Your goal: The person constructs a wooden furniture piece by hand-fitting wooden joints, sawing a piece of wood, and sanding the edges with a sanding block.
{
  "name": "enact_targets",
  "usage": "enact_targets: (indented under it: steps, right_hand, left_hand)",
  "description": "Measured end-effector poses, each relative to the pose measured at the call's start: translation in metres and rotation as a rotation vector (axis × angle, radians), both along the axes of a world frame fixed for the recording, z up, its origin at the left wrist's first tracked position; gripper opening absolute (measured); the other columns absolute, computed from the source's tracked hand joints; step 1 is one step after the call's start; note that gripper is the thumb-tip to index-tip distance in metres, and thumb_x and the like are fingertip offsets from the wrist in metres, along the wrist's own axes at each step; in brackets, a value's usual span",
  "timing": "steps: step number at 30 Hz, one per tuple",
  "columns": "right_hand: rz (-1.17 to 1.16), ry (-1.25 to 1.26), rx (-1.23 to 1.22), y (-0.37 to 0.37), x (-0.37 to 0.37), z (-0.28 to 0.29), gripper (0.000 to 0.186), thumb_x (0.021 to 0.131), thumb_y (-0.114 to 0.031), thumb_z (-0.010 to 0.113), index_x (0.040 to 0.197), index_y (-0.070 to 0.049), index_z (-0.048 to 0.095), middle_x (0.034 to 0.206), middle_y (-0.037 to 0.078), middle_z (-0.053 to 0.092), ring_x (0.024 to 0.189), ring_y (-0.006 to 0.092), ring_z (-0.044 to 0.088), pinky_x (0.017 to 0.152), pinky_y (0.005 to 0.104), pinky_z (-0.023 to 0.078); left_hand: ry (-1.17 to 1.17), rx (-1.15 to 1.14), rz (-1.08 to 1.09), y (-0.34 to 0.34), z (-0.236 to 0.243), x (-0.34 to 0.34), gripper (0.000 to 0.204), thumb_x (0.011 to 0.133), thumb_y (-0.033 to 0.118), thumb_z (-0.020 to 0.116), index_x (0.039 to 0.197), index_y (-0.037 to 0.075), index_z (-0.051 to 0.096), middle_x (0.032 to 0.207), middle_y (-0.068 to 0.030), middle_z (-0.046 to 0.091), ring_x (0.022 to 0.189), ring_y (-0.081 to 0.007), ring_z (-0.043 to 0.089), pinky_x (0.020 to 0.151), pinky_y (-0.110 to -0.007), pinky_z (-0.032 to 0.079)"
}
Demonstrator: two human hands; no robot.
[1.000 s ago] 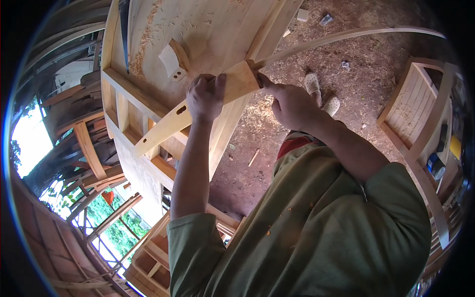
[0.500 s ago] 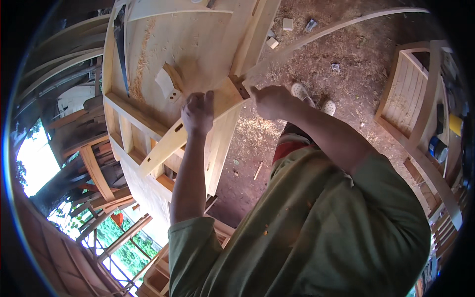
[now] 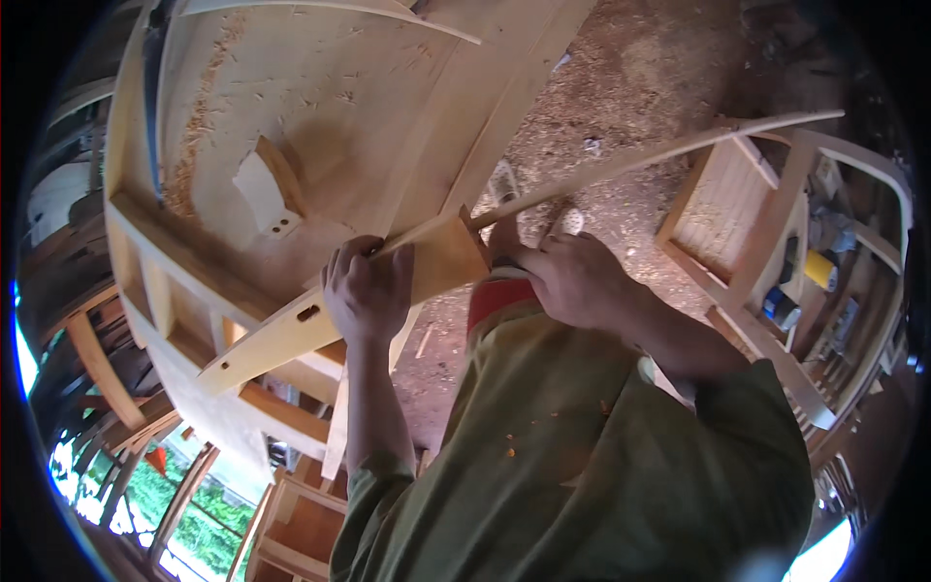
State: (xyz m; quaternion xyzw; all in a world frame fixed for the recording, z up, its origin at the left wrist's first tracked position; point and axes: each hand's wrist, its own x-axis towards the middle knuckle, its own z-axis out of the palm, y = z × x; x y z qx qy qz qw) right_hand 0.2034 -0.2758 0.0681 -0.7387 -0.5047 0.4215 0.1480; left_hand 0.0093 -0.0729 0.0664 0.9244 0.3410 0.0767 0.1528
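The left hand [image 3: 369, 291], in the head view, is closed around the slotted board [image 3: 441, 267], fingers over its upper edge, presumably to steady it where it slants above the near edge of the wooden worktop [image 3: 378, 145]; the right hand [image 3: 577, 276] is partly curled by the board's right end, near the long curved strip [image 3: 659, 155]; whether it grips anything there I cannot tell. The curved block [image 3: 258, 199] lies apart on the worktop, out of the board's way.
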Motion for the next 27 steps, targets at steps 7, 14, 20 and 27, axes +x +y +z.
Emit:
enact_targets:
  steps: [7,14,20,27]
  right_hand:
    - [-0.297,0.176,0.285,0.037,0.023,0.032,0.033,0.090,-0.018,0.073,0.119,-0.003,0.067,0.080,0.015,0.069,0.074,0.0341,0.069,0.070,0.0470,0.052]
    - [-0.184,0.419,0.153,0.048,0.048,0.057,0.031,0.099,-0.023,0.062,0.117,0.003,0.066,0.076,0.018,0.068,0.070,0.0260,0.070,0.067,0.0397,0.054]
    - [-0.722,0.051,0.293,0.013,0.098,0.056,0.029,0.102,-0.018,0.059,0.083,0.003,0.062,0.061,0.008,0.055,0.058,0.0129,0.050,0.056,0.0352,0.041]
    - [-0.689,-0.211,0.493,0.000,0.114,0.053,0.025,0.100,-0.020,0.064,0.087,0.001,0.058,0.071,0.019,0.058,0.063,0.0361,0.058,0.061,0.0450,0.045]
  left_hand:
    - [-0.072,-0.060,0.044,0.006,0.004,0.008,0.027,0.080,0.024,0.081,0.076,0.003,0.064,0.093,-0.0118,0.072,0.082,-0.0337,0.069,0.075,-0.045,0.053]
    - [-0.080,-0.155,0.356,0.019,0.002,0.030,0.026,0.080,0.025,0.082,0.082,0.003,0.069,0.090,-0.0137,0.072,0.079,-0.0351,0.070,0.071,-0.043,0.057]
    - [-0.194,-0.146,0.271,0.026,-0.002,0.033,0.024,0.083,0.023,0.080,0.081,0.003,0.067,0.088,-0.0143,0.072,0.081,-0.0350,0.071,0.072,-0.042,0.056]
    - [-0.409,-0.169,0.348,0.017,0.002,0.053,0.013,0.087,0.013,0.076,0.089,0.001,0.070,0.088,-0.0138,0.072,0.080,-0.0298,0.071,0.074,-0.041,0.056]
